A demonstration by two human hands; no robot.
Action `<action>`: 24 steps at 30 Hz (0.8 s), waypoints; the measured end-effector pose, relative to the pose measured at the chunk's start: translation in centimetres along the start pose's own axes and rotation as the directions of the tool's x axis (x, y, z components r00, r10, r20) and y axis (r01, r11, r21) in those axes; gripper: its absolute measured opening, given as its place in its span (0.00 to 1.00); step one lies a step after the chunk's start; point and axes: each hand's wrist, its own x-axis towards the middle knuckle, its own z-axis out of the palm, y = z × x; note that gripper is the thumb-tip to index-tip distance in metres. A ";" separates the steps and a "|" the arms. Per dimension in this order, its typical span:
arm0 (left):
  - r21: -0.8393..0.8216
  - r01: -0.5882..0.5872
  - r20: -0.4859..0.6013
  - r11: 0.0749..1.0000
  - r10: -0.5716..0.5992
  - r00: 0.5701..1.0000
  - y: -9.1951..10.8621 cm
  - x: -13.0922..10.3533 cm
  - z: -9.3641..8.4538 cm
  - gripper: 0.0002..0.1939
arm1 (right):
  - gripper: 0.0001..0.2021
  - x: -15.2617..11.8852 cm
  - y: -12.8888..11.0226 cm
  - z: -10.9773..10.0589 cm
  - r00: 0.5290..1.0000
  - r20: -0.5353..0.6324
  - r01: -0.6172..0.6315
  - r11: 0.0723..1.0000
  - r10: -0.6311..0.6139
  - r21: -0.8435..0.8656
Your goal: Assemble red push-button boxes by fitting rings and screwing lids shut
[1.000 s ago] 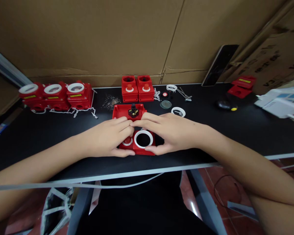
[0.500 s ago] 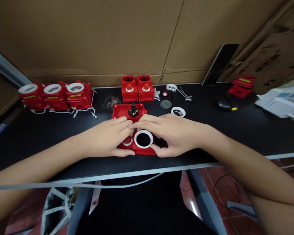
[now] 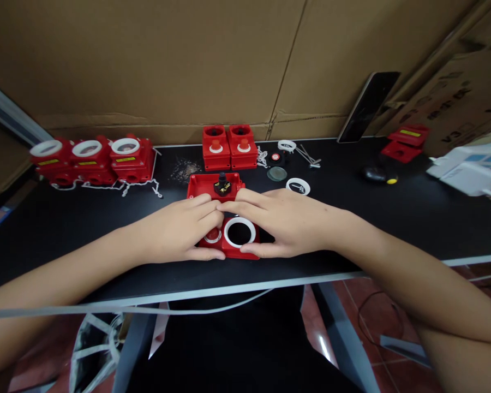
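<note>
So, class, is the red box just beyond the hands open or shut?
Open: the red box shows its inside, with a black part uncovered there.

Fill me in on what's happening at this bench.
A person has both hands on a red piece: the left hand holds its left end, while the right hand arches over its right part, thumb at the lower edge of a white ring around a dark opening. Just behind sits an open red box with a black part inside. Three red units with white rings stand off to the left.
</note>
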 end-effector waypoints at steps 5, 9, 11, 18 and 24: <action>-0.009 0.004 0.004 1.000 -0.004 1.000 0.1 -0.1 0.0 0.20 | 0.36 -0.3 0.1 -0.4 0.999 0.021 0.025 0.997 -0.027 0.075; -0.022 0.017 0.014 1.000 -0.017 1.000 0.1 -0.1 0.0 0.20 | 0.37 -0.2 -0.1 -0.5 1.000 0.025 0.008 0.999 -0.009 0.054; -0.016 0.009 0.007 1.000 -0.009 1.000 0.1 -0.1 0.0 0.20 | 0.35 -0.2 -0.2 -0.4 1.000 0.023 0.006 0.999 -0.006 0.034; -0.021 0.015 0.010 1.000 -0.015 1.000 0.1 -0.1 -0.1 0.22 | 0.33 -0.1 -0.3 -0.2 1.000 0.000 0.004 1.000 -0.004 0.004; -0.016 0.015 0.011 1.000 -0.015 1.000 0.0 -0.1 0.0 0.24 | 0.32 -0.2 0.1 0.0 0.999 -0.027 0.018 0.999 -0.017 0.034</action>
